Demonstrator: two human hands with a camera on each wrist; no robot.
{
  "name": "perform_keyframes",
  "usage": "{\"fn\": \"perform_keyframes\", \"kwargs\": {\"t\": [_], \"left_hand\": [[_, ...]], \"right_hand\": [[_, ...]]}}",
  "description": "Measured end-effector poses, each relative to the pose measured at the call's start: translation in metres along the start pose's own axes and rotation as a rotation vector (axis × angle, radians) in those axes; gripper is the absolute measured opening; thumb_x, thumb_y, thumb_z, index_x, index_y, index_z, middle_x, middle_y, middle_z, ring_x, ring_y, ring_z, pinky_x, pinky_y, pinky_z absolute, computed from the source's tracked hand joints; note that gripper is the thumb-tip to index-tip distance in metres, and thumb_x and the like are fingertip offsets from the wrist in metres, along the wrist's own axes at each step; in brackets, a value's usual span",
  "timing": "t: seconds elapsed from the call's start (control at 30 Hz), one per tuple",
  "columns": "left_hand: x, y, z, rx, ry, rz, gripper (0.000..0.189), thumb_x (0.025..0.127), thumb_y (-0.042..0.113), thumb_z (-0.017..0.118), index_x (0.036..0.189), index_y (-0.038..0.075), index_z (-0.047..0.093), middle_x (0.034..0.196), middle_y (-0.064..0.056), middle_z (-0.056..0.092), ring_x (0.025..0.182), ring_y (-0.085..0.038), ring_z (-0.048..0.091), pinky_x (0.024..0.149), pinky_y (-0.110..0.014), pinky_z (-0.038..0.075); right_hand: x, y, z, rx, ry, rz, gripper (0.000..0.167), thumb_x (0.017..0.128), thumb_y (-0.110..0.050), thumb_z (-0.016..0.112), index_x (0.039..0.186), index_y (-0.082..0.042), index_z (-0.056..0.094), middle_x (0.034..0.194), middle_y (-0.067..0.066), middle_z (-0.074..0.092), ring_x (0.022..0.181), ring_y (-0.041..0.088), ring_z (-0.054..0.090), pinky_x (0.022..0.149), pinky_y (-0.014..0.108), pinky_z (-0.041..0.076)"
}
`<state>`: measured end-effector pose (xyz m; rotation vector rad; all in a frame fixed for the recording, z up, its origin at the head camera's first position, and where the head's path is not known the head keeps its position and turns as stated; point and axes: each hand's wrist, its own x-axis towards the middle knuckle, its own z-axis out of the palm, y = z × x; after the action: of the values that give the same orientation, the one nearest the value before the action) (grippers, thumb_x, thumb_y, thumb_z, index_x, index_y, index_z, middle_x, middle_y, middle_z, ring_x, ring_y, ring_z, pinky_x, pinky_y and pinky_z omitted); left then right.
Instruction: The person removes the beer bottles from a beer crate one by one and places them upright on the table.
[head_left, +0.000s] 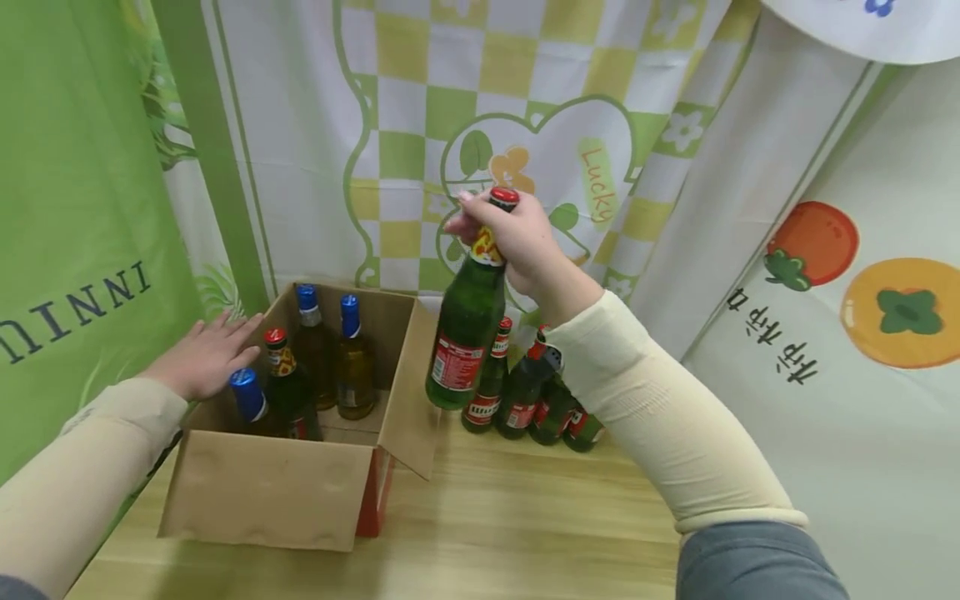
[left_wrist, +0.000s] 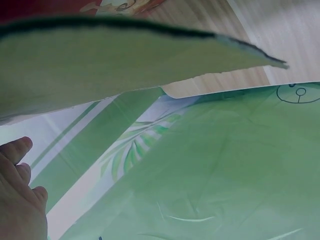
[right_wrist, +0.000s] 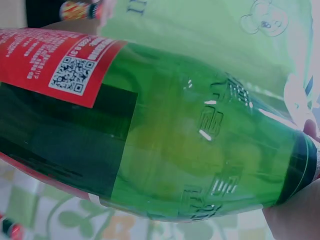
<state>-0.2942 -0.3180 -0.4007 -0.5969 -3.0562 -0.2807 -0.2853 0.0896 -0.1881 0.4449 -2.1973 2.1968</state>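
The right hand point(head_left: 528, 237) grips a red-capped green glass bottle point(head_left: 467, 325), likely heavy, slick, fragile, by its neck point(head_left: 488, 247), probably the surest hold; the left hand point(head_left: 206, 356) is outstretched

A checked cloth point(head_left: 401, 158) hangs behind the wood-grained bench point(head_left: 540, 517); a green sheet point(head_left: 67, 167) hangs at left, a fruit-printed white sheet point(head_left: 840, 450) at right.

"Lucky" on checked curtain point(head_left: 405, 108), "INNI" on green cloth point(head_left: 75, 158)
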Motion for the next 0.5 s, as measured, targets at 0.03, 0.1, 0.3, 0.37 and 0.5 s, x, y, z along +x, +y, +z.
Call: {"fn": "perform_keyframes", "kwargs": {"t": [0.03,0.1,0.3,0.37,0.5], "left_hand": [[0.000,0.000,0.000,0.006,0.000,0.003,0.061,0.113,0.030,0.036,0.155,-0.014,0.029,0.153,-0.044,0.030,0.144,-0.064,0.015,0.115,-0.075,0.012],[0.000,-0.001,0.002,0.024,-0.009,0.004,0.061,0.113,0.030,0.035,0.155,-0.014,0.028,0.153,-0.044,0.028,0.144,-0.064,0.015,0.116,-0.074,0.012],[0.003,-0.002,0.001,0.038,-0.010,0.019,0.060,0.113,0.028,0.034,0.155,-0.015,0.028,0.155,-0.044,0.024,0.145,-0.063,0.015,0.116,-0.073,0.011],[0.003,-0.003,0.000,0.031,-0.014,0.026,0.059,0.113,0.026,0.033,0.155,-0.015,0.027,0.156,-0.044,0.023,0.145,-0.062,0.014,0.116,-0.073,0.010],[0.003,-0.003,-0.002,0.029,-0.026,0.030,0.059,0.113,0.024,0.033,0.154,-0.018,0.025,0.157,-0.043,0.019,0.146,-0.061,0.013,0.117,-0.073,0.008]], "right_hand": [[-0.002,0.005,-0.007,-0.013,-0.002,0.009,0.022,0.105,-0.013,0.063,0.084,-0.006,0.067,0.074,0.001,0.073,0.074,0.016,0.068,0.075,0.029,0.057],[-0.007,0.014,-0.019,-0.047,-0.010,0.030,0.022,0.105,-0.014,0.062,0.085,-0.006,0.067,0.074,0.000,0.073,0.074,0.016,0.067,0.075,0.028,0.057],[-0.025,0.036,-0.052,-0.128,0.003,0.103,0.016,0.105,-0.017,0.062,0.096,-0.005,0.065,0.081,-0.002,0.074,0.082,0.015,0.067,0.076,0.028,0.055],[-0.031,0.041,-0.062,-0.141,0.029,0.121,0.015,0.105,-0.017,0.062,0.097,-0.004,0.063,0.080,-0.003,0.074,0.083,0.013,0.069,0.076,0.027,0.055],[-0.045,0.051,-0.081,-0.159,0.060,0.119,0.016,0.105,-0.016,0.062,0.097,-0.002,0.062,0.079,-0.004,0.073,0.083,0.011,0.071,0.076,0.027,0.055]]}}
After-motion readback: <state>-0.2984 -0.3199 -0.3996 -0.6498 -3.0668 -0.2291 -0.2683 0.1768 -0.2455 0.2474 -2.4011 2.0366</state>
